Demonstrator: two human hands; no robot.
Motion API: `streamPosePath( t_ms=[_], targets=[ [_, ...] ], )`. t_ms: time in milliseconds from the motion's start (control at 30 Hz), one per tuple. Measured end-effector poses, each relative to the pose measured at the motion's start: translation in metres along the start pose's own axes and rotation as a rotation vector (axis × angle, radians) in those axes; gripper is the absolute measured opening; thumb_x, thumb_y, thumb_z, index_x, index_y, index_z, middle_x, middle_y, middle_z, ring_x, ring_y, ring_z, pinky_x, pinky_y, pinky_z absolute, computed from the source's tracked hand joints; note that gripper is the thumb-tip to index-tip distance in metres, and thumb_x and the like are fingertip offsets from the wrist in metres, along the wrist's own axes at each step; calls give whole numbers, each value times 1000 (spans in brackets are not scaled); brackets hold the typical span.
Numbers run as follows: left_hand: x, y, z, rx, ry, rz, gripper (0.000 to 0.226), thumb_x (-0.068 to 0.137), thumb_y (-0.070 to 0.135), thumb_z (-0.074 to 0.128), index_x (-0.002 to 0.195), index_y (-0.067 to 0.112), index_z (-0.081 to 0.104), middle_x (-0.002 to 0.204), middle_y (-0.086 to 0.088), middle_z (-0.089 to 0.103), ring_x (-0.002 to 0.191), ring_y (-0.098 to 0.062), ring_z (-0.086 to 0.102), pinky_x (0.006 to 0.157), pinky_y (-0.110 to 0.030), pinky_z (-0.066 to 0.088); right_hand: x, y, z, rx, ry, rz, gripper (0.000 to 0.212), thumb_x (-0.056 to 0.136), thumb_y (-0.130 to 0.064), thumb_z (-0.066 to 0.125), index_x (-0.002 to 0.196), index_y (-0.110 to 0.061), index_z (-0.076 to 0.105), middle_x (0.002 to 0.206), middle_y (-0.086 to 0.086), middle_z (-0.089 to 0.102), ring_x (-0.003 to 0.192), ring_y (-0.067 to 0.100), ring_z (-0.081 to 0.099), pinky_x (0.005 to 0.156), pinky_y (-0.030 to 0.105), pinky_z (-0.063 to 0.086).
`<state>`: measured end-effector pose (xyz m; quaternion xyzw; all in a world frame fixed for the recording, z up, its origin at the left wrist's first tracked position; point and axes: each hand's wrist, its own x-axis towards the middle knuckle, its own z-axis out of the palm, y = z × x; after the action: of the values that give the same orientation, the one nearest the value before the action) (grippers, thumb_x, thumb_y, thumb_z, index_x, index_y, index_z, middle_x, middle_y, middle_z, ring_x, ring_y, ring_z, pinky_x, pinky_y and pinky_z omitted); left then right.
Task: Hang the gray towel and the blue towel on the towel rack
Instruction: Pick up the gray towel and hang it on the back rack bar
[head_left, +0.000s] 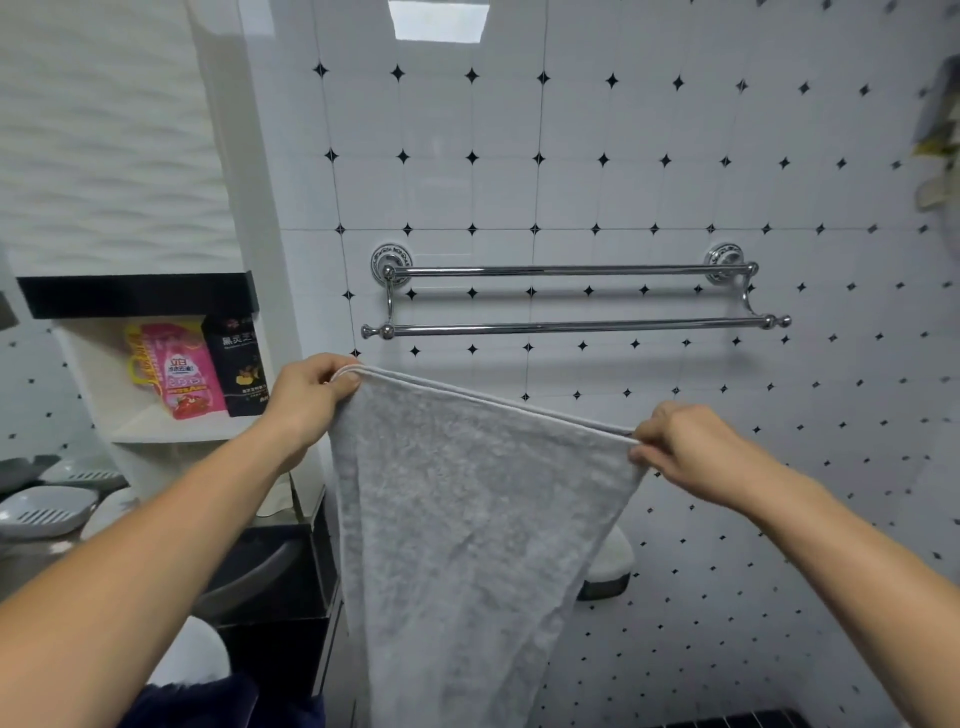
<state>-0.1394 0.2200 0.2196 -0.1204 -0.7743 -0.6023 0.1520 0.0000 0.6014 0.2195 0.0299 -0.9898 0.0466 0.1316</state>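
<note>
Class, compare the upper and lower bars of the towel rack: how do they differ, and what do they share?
The upper bar sits higher and close to the wall; the lower bar hangs lower and nearer the viewer. The upper bar joins round wall mounts; the lower bar ends in knobs. Both are chrome, horizontal and bare.

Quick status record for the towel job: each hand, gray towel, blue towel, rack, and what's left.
left hand: pinching the upper left corner of the gray towel
right hand: pinching the upper right corner
gray towel: stretched between both hands, below and in front of the towel rack, not touching it
towel rack: two chrome bars on the tiled wall, both bare
blue towel: dark blue fabric at the bottom edge may be it; cannot confirm
left to do: both towels not yet hung
</note>
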Motion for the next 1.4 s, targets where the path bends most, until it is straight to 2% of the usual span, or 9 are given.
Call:
streamPosePath(
  t_ms=[233, 367, 600, 700, 833, 1000, 1167, 1267, 1400],
  targets=[
    [-8, 8, -5, 0, -61, -14, 21, 88, 6, 68, 78, 24, 75, 74, 5, 73, 70, -6, 64, 62, -12, 49, 16, 13, 0, 504, 235, 369, 26, 80, -25, 74, 59, -17, 60, 57, -1, 56, 52, 18, 48, 53, 26, 34],
    [-12, 18, -10, 43, -95, -18, 19, 81, 0, 73, 78, 18, 74, 77, -8, 71, 68, -13, 63, 63, -22, 53, 22, 14, -6, 949, 206, 499, 20, 73, 10, 74, 90, 1, 68, 68, 9, 60, 61, 22, 51, 55, 25, 48],
    [-11, 22, -17, 54, -93, 0, 22, 80, -1, 75, 79, 21, 73, 76, -3, 72, 69, -11, 65, 63, -18, 54, 28, 14, -28, 888, 239, 488, 16, 72, -4, 80, 83, 1, 70, 39, -9, 53, 50, 13, 40, 53, 24, 32],
    [-12, 21, -16, 84, -91, 27, 18, 84, 2, 71, 85, 20, 73, 80, -4, 71, 74, -14, 63, 71, -25, 55, 29, 14, -38, 919, 314, 458, 15, 75, -12, 79, 82, -4, 69, 58, 1, 56, 58, 14, 44, 64, 24, 37],
    [-11, 28, -10, 137, -23, 117, 13, 89, 12, 68, 85, 24, 69, 77, 1, 67, 66, -14, 58, 53, -22, 51, 32, 10, -50, 1004, 554, 373, 8, 82, -14, 74, 79, -11, 66, 62, 6, 53, 38, 2, 43, 35, 12, 31],
    [-13, 18, -14, 629, -64, 133, 9, 90, 30, 64, 83, 25, 68, 79, 3, 67, 80, -25, 62, 76, -40, 50, 32, -1, -41, 969, 224, 427, 14, 94, -11, 59, 81, -9, 54, 75, 16, 58, 36, 15, 61, 29, 18, 41],
    [-7, 24, -5, 189, 15, 49, 11, 93, 19, 60, 83, 20, 63, 68, -5, 62, 46, -17, 63, 42, -20, 42, 46, -19, -64, 1134, 549, 266, 15, 98, -9, 50, 83, -9, 51, 75, 14, 63, 49, 11, 68, 49, 21, 57],
    [-12, 6, -7, 349, -262, -156, 12, 96, 16, 56, 86, 12, 59, 64, -9, 63, 51, -25, 71, 31, -19, 35, 38, -21, -57, 961, 283, 246, 5, 96, -5, 52, 93, 0, 51, 70, 20, 60, 47, 14, 67, 47, 24, 56],
    [-8, -5, -18, 116, -45, -230, 15, 98, 8, 52, 84, 10, 55, 72, -12, 61, 60, -27, 73, 39, -25, 52, 16, -14, -58, 1024, -242, 201, 8, 88, -7, 63, 91, 0, 61, 58, 17, 66, 49, 17, 67, 45, 21, 54]
  ],
)
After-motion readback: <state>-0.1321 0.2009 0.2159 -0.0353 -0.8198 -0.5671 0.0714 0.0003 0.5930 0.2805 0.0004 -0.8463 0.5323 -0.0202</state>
